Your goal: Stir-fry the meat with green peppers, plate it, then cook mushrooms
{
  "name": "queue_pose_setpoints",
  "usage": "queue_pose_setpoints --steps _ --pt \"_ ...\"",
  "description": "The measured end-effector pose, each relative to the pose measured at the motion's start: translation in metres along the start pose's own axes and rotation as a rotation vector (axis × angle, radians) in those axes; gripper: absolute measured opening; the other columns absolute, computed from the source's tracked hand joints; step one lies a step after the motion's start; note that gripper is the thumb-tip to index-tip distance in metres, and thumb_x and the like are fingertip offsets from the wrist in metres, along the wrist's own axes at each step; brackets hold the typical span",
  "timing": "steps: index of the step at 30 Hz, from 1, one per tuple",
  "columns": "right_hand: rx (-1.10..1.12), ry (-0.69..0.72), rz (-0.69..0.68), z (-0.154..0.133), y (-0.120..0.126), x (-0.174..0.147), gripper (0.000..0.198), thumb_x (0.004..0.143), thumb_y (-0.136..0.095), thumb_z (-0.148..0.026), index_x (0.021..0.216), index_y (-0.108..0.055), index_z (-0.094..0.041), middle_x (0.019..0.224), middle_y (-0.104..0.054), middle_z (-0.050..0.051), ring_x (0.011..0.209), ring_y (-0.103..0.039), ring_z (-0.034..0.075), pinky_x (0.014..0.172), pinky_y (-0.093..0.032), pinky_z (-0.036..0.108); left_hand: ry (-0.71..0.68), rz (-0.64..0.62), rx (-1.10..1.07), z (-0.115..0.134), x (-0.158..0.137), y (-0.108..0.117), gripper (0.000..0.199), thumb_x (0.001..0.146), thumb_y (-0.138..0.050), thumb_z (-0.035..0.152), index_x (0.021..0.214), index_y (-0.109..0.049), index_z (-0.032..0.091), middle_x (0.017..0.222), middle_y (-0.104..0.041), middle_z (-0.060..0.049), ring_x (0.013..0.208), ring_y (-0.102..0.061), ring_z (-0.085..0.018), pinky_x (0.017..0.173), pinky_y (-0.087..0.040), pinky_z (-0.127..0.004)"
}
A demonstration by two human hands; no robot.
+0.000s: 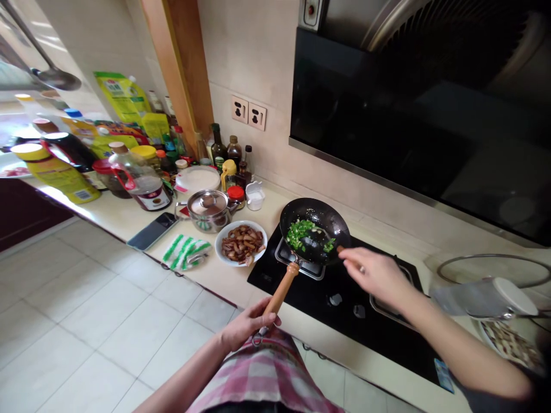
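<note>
A black wok (316, 209) sits tilted on the left burner of the stove, with chopped green pieces (301, 232) lying in it. My left hand (249, 324) is closed around the lower end of its wooden handle (282, 287). At the wok's right rim, my right hand (372, 272) is closed on a utensil with a brown wooden handle (341, 250). The utensil's working end cannot be made out. Left of the stove stands a white bowl (220, 256) of browned sliced meat.
A lidded steel pot (209, 212), a green-striped cloth (185, 251) and a phone (152, 230) lie left of the bowl. Several bottles and jars crowd the back left counter. The range hood (387, 126) hangs over the black stove (310, 298). At right is a plate of pale slices (510, 341).
</note>
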State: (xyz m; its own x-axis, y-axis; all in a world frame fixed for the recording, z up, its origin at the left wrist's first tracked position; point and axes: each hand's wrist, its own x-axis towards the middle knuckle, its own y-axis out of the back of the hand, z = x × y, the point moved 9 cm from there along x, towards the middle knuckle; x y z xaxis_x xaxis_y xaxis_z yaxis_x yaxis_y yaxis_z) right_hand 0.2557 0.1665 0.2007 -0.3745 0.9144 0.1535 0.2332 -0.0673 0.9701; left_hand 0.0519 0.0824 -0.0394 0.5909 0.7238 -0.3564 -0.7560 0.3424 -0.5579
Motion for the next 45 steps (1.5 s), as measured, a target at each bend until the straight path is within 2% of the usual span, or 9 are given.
queue_pose_setpoints --steps 5,8,12,17,25,31,38,42,45 --pt "0.138 -0.401 0.252 0.102 0.041 0.023 0.017 0.074 -0.061 -0.032 0.08 -0.072 -0.022 0.064 -0.07 0.003 0.053 -0.063 0.015 0.046 -0.042 0.023 0.014 -0.002 -0.05 -0.007 -0.001 0.001 0.063 0.075 -0.069 0.038 0.13 -0.044 0.019 0.091 -0.064 -0.007 0.076 -0.062 -0.018 0.069 -0.044 -0.03" --pt "0.357 -0.589 0.351 0.129 0.019 0.025 0.02 0.073 -0.058 -0.032 0.08 -0.07 -0.017 0.054 -0.066 0.004 0.047 -0.062 0.016 0.043 -0.043 0.023 0.02 0.004 -0.048 -0.009 -0.002 0.002 0.064 0.075 -0.069 0.038 0.13 -0.043 0.019 0.093 -0.064 -0.007 0.077 -0.063 -0.019 0.07 -0.044 -0.032" --pt "0.66 -0.614 0.427 0.114 -0.034 0.027 0.028 0.076 -0.056 -0.034 0.09 -0.07 -0.015 0.063 -0.069 0.004 0.058 -0.067 0.018 0.055 -0.054 0.027 0.006 0.024 -0.033 -0.006 -0.002 0.004 0.065 0.074 -0.07 0.037 0.13 -0.044 0.017 0.09 -0.065 -0.008 0.076 -0.062 -0.018 0.071 -0.043 -0.031" --pt "0.719 -0.463 0.495 0.078 -0.039 0.013 0.031 0.078 -0.059 -0.043 0.092 -0.07 -0.017 0.08 -0.072 0.006 0.071 -0.07 0.019 0.068 -0.058 0.03 0.012 0.043 -0.01 -0.002 -0.002 0.003 0.065 0.071 -0.072 0.039 0.128 -0.047 0.016 0.089 -0.066 -0.007 0.074 -0.059 -0.016 0.07 -0.042 -0.029" --pt "0.998 -0.772 0.587 0.138 -0.094 -0.061 0.038 0.069 -0.07 -0.041 0.092 -0.068 -0.011 0.065 -0.071 0.007 0.06 -0.07 0.021 0.056 -0.06 0.029 0.012 0.047 0.029 -0.003 -0.003 0.0 0.066 0.074 -0.068 0.039 0.13 -0.044 0.013 0.073 -0.065 -0.003 0.067 -0.057 -0.014 0.062 -0.038 -0.025" --pt "1.282 -0.904 0.71 0.138 -0.131 -0.048 0.034 0.066 -0.068 -0.034 0.091 -0.065 -0.011 0.059 -0.07 0.004 0.057 -0.069 0.02 0.055 -0.059 0.027 0.042 0.128 0.059 -0.005 -0.006 0.005 0.071 0.072 -0.069 0.042 0.132 -0.042 0.014 0.069 -0.063 -0.001 0.065 -0.059 -0.015 0.062 -0.039 -0.025" --pt "1.066 -0.89 0.634 0.158 -0.087 -0.08 0.031 0.063 -0.07 -0.028 0.089 -0.068 -0.011 0.059 -0.07 0.005 0.055 -0.069 0.019 0.05 -0.058 0.024 0.057 0.139 0.036 -0.005 -0.008 0.006 0.076 0.072 -0.068 0.045 0.135 -0.038 0.013 0.068 -0.064 -0.003 0.065 -0.058 -0.015 0.058 -0.037 -0.024" --pt "1.199 -0.962 0.747 0.157 -0.108 -0.055 0.029 0.062 -0.067 -0.028 0.086 -0.066 -0.011 0.053 -0.068 0.003 0.051 -0.067 0.018 0.048 -0.057 0.023 0.064 0.143 0.01 -0.006 -0.007 0.006 0.08 0.071 -0.07 0.044 0.136 -0.036 0.011 0.067 -0.064 -0.002 0.065 -0.058 -0.015 0.06 -0.039 -0.025" --pt "1.279 -0.986 0.606 0.142 -0.113 -0.038 0.029 0.062 -0.067 -0.03 0.085 -0.065 -0.011 0.054 -0.068 0.005 0.052 -0.068 0.019 0.049 -0.057 0.025 0.076 0.134 0.005 -0.006 -0.007 0.005 0.079 0.07 -0.071 0.042 0.134 -0.038 0.011 0.066 -0.063 -0.002 0.064 -0.058 -0.015 0.06 -0.038 -0.024"
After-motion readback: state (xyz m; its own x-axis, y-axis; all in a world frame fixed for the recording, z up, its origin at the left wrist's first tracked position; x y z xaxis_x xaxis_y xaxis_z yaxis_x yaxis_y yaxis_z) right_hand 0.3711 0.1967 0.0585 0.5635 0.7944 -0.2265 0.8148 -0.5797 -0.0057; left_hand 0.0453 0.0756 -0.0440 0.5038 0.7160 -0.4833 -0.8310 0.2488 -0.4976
